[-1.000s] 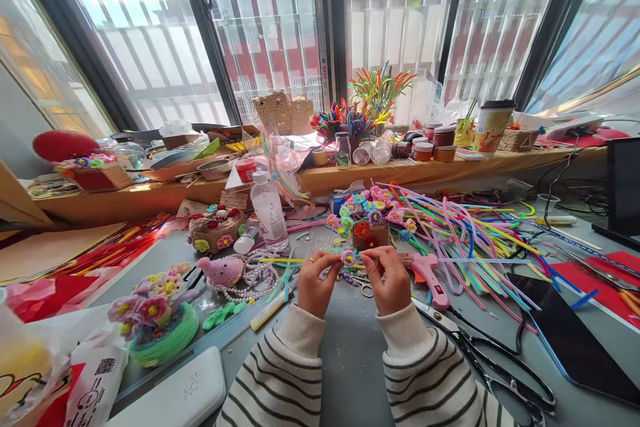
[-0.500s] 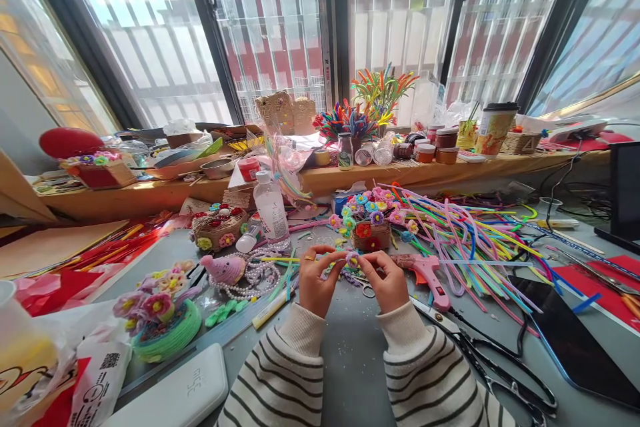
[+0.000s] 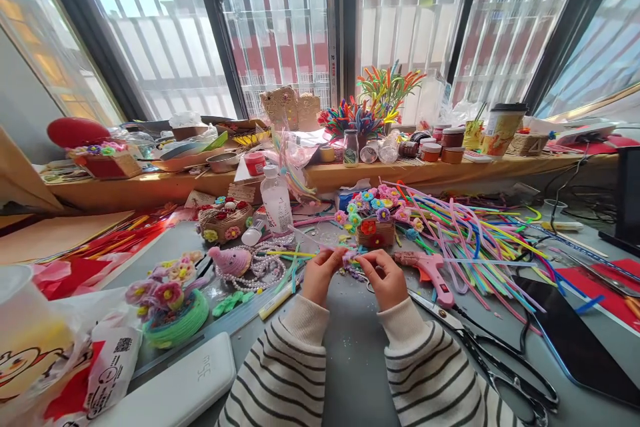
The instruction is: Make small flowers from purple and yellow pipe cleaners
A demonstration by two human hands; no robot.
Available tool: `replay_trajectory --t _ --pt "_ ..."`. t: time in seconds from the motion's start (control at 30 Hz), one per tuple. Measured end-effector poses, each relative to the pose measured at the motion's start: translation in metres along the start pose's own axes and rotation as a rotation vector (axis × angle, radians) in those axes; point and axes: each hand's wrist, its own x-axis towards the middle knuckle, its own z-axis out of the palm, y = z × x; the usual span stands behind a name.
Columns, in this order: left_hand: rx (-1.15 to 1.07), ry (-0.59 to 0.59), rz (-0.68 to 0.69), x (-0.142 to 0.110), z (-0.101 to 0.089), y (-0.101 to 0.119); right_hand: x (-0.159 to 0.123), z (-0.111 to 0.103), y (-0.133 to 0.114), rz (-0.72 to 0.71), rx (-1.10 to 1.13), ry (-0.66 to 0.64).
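Note:
Between my fingertips, above the middle of the grey table, is a small purple pipe-cleaner flower (image 3: 349, 257). My left hand (image 3: 323, 275) pinches it from the left, and my right hand (image 3: 384, 276) pinches it from the right. A pale purple stem seems to stretch left past my left fingers. Just behind my hands sits a twine-wrapped basket (image 3: 376, 235) filled with pipe-cleaner flowers (image 3: 383, 201). Right of my right hand, a pink glue gun (image 3: 434, 275) rests on the table. The flower's far side is hidden by my fingers.
Black-handled scissors (image 3: 493, 360) and a phone (image 3: 575, 333) lie at the right, beneath loose pipe cleaners (image 3: 475, 240). On the left are a green flower pot (image 3: 177, 323), a white power bank (image 3: 185, 380), a clear bottle (image 3: 276, 203) and a pink cone with pearl strings (image 3: 233, 261).
My left fingers have shifted their pinch on the purple flower, and a pale stem now shows beyond them. The whole view has moved slightly, with table items appearing farther right.

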Motion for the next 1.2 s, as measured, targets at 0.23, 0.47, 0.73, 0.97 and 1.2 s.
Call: replay_trajectory --t 0.23,0.47,0.73,0.97,1.2 --pt "-0.117 0.327 0.315 0.011 -0.032 0.032 -0.003 -0.001 0.011 -0.108 -0.308 -0.142" --pt "-0.282 0.438 0.378 0.01 -0.044 0.051 -0.005 0.027 0.007 -0.205 -0.485 -0.397" --pt "-0.427 0.472 0.378 0.009 -0.051 0.056 -0.011 0.065 -0.007 -0.274 -0.44 -0.534" --pt "-0.429 0.423 0.305 0.008 -0.048 0.052 -0.017 0.071 -0.023 -0.486 -0.457 -0.729" --pt "-0.401 0.428 0.304 0.008 -0.048 0.051 -0.017 0.071 -0.029 -0.447 -0.571 -0.686"
